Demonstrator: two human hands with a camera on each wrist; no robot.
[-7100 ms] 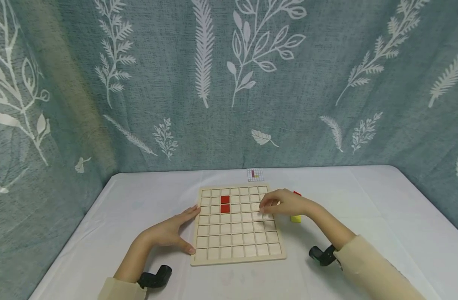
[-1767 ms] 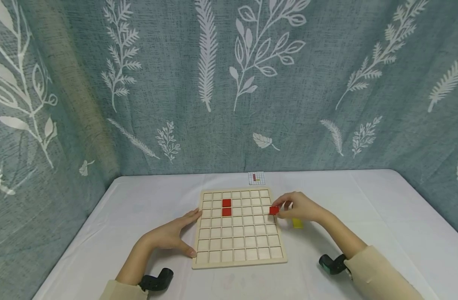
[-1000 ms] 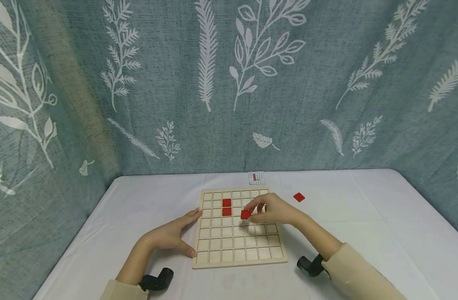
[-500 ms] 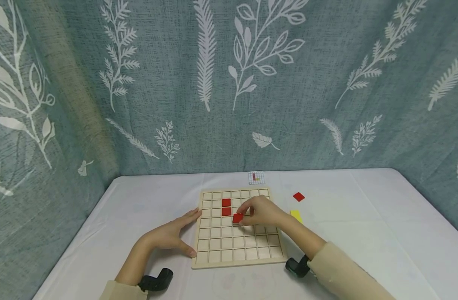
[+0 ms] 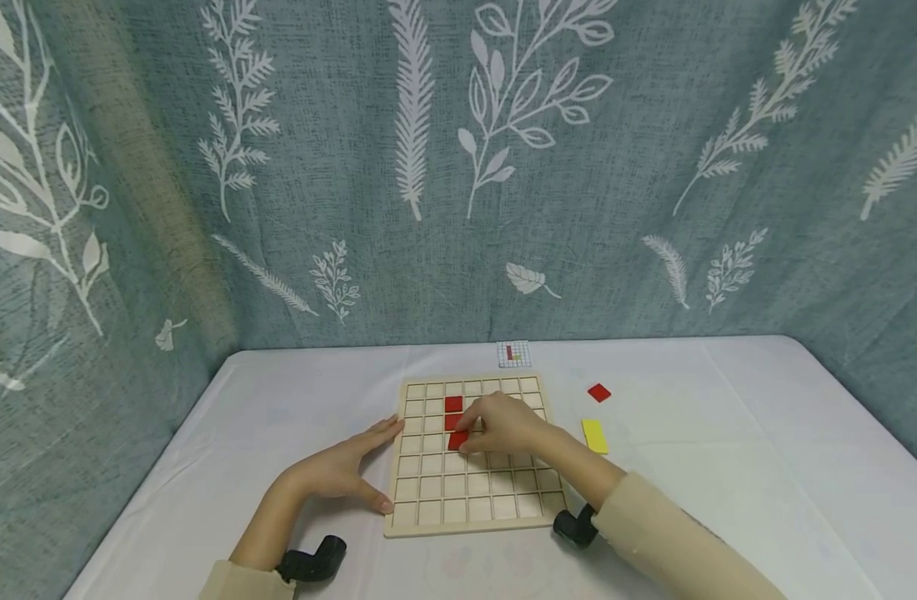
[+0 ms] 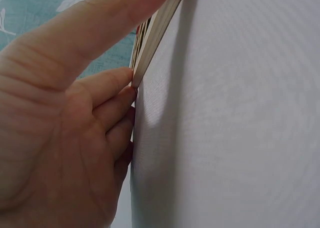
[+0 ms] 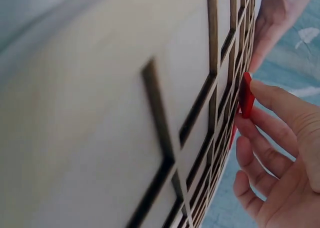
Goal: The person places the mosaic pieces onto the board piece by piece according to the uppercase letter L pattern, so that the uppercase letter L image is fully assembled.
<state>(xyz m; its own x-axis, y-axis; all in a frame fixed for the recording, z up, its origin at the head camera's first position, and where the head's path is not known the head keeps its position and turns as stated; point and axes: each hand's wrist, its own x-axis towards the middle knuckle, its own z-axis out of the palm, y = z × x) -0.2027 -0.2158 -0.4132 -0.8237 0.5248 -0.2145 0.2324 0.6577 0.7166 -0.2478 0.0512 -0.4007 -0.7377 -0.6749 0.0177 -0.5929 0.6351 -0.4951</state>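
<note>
A pale wooden grid board (image 5: 466,483) lies on the white table. Two red tiles sit in its third column, the upper one (image 5: 453,404) fully visible and the lower one partly behind fingers. My right hand (image 5: 503,421) pinches another red tile (image 5: 456,441) between thumb and fingers, just below those two. In the right wrist view this red tile (image 7: 246,95) stands tilted at the board's surface. My left hand (image 5: 342,467) rests with spread fingers against the board's left edge, thumb at the lower corner. The left wrist view has its straight fingertips touching the board's side (image 6: 160,35).
Right of the board lie a loose red tile (image 5: 598,392) and a yellow rectangular piece (image 5: 594,436). A small printed grid card (image 5: 513,354) lies behind the board. Wrist cameras (image 5: 313,558) hang from the forearms. A patterned curtain (image 5: 443,275) rises behind the table.
My right hand picked up a red tile at the board's right, then carried it left across the board to the third column. The yellow piece came into full view. My left hand stayed put.
</note>
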